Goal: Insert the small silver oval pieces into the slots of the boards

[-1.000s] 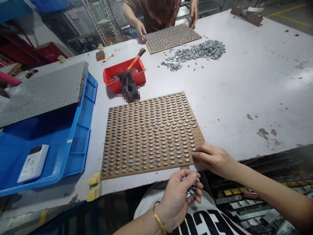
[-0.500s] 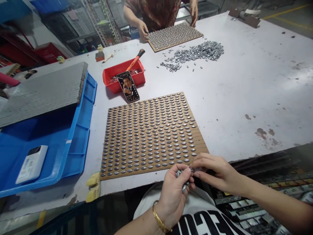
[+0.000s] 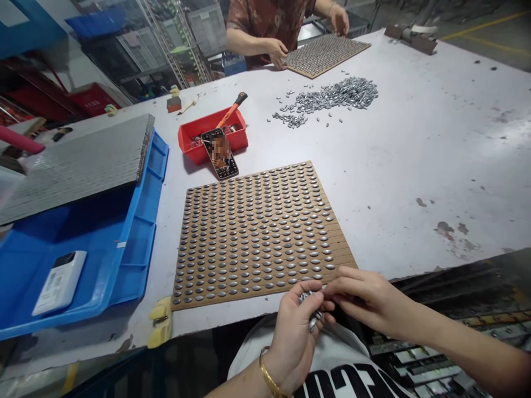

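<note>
My left hand (image 3: pixel 295 323) curls around metal pieces (image 3: pixel 314 317) beside the brown board (image 3: pixel 338 247) near the edge of the table (image 3: pixel 415 160), my right hand (image 3: pixel 371 298) meeting it, its grip impossible to tell; should that curl loosen, pieces could spill onto my white clothing (image 3: pixel 251 348).

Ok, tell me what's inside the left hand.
The left hand cups small silvery pieces, some showing beside its thumb. The curled grip covers the rest of the inside, so how many lie deeper can't be seen.
</note>
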The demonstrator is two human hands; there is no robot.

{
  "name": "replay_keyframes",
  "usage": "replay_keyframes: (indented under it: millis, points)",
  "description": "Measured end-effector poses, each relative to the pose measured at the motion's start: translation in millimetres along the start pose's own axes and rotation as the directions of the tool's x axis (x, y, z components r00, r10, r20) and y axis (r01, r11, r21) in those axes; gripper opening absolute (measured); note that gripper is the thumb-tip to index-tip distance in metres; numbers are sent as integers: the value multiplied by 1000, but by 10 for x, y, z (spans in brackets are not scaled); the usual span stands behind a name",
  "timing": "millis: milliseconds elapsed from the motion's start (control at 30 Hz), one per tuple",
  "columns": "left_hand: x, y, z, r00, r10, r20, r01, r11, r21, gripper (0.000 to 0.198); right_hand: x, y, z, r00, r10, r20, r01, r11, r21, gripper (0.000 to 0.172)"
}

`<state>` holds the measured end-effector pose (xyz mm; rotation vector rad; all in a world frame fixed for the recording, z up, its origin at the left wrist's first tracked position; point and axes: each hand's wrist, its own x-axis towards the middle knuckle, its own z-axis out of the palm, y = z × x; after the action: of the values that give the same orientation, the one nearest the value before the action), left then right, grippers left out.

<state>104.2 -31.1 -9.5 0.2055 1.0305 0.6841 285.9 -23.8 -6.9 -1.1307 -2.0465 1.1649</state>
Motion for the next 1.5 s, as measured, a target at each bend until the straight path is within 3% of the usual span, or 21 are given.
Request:
replay_keyframes:
  millis: [133,267,500,733,1000,1500]
  points:
    - [-14,4,0,999,-23,28,22,999,34,24,-8,23,3,995,34,-91,-26,996,84,14]
    - [-24,-5,-2,992,-110,68,103,991,88,24,-19,17,31,991,-27,-132,36,997,62,14]
    - [-10,-20,-13,990,-112,88,107,992,61,18,-130,60,12,983,-161,-93,159,987,-32,27]
    - [-62,-36,-15,991,-122,57,119,992,42,24,-193,367,-41,973,4,-229,-28,994,-103,15]
    - [-58,-104,-21,975,-182,128,167,979,117,16,-104,448,102,971,-96,-218,27,953,-302,17]
    - [-47,-73,-23,979,-162,122,147,982,119,22,-89,458,149,980,-85,-181,-10,881,-473,18]
